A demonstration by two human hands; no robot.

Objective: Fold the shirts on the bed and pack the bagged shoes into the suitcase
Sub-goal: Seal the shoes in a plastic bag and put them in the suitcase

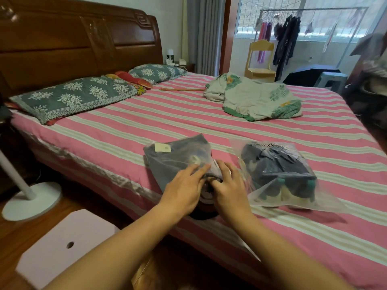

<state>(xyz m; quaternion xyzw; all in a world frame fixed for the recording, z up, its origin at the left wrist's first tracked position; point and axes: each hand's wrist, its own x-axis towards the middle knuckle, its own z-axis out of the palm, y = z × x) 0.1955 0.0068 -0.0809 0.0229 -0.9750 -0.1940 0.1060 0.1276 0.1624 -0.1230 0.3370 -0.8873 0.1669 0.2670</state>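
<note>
Two clear plastic bags with dark shoes lie on the pink striped bed (188, 122) near its front edge. The left bag (173, 158) carries a small paper label. The right bag (278, 174) shows dark shoes with teal soles and lies apart from my hands. My left hand (184, 189) and my right hand (226, 185) both rest on the near end of the left bag, fingers bent around a dark part of its contents at the bed's edge. A crumpled leaf-print garment (255, 99) lies farther back on the bed. No suitcase is in view.
Two grey floral pillows (71, 97) sit by the wooden headboard. A white fan base (31, 201) stands on the floor at left, with a pale box (65, 248) beside it. A yellow chair (260, 59) and a clothes rack (293, 34) stand beyond the bed.
</note>
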